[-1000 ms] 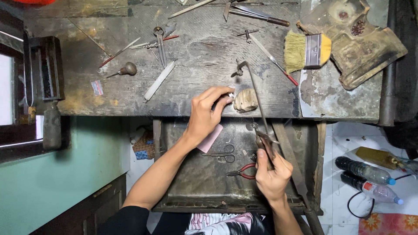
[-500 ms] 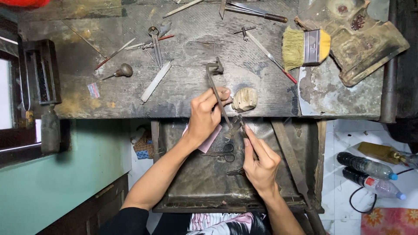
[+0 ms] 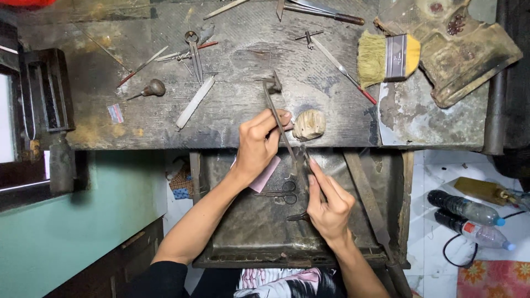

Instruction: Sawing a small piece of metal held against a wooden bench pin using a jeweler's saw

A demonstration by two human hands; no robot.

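Left hand (image 3: pixel 259 140), right hand (image 3: pixel 327 207) both clenched

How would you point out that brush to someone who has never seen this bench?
Start at the worn grey workbench and look toward its right end, beside the battered brownish block. There lies the brush, flat on the top. It alone has pale yellow bristles, a dark metal band and a yellow handle; its neighbours are thin metal tools.

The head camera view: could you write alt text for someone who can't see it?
Seen from above, a left hand and a right hand hold a thin metal saw frame at a worn workbench edge, beside a wooden peg. Files, a brush and scissors lie about.
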